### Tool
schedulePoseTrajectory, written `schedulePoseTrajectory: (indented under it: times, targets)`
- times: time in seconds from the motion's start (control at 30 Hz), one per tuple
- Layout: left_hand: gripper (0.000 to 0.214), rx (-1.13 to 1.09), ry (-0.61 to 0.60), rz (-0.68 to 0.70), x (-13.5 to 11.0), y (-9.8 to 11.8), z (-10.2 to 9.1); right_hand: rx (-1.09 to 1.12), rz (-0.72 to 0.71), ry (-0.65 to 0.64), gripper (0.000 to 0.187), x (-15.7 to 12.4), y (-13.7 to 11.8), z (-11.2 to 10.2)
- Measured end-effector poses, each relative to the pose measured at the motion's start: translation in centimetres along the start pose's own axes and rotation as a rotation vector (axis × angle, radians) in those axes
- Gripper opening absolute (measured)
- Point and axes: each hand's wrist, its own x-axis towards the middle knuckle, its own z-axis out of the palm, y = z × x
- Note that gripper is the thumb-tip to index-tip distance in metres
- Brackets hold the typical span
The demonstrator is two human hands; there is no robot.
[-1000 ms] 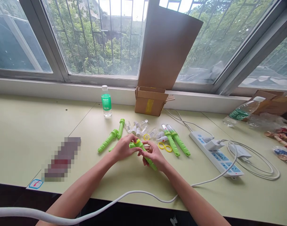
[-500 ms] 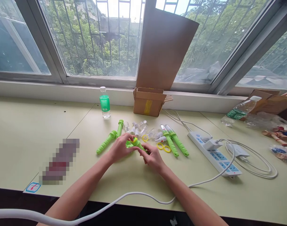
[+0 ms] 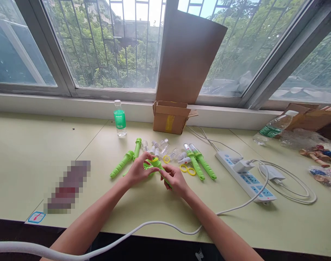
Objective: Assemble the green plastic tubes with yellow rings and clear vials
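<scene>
Right hand, grip wrapped firmly round a bright green plastic tube, mid-scene over the pale green worktop! Left hand, grip clamped by finger and thumb at its far end, where a yellow ring sits. Just beyond, clear plastic vials; right, two clear-topped green tubes; far left, an upright green-labelled bottle.
</scene>
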Motion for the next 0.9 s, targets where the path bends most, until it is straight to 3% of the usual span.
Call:
schedulePoseTrajectory:
  times: [0.3, 0.43, 0.63, 0.9]
  targets:
    - [0.032, 0.056, 0.024, 0.033, -0.2, -0.4, 0.0, -0.046, -0.019, 0.001, 0.031, 0.0, 0.1, -0.4]
    - [0.031, 0.035, 0.012, 0.060, 0.0, -0.6, -0.3, 0.047, 0.027, -0.029, 0.034, 0.0, -0.2, -0.3]
    - [0.032, -0.027, -0.101, 0.019, 0.3, -0.7, -1.1, 0.205, 0.139, -0.096, 0.034, -0.1, -1.0, -0.2]
    - [0.030, 0.022, -0.078, -0.010, 0.1, -1.1, -0.7, 0.191, 0.188, -0.137, 0.034, -0.1, -1.4, -0.5]
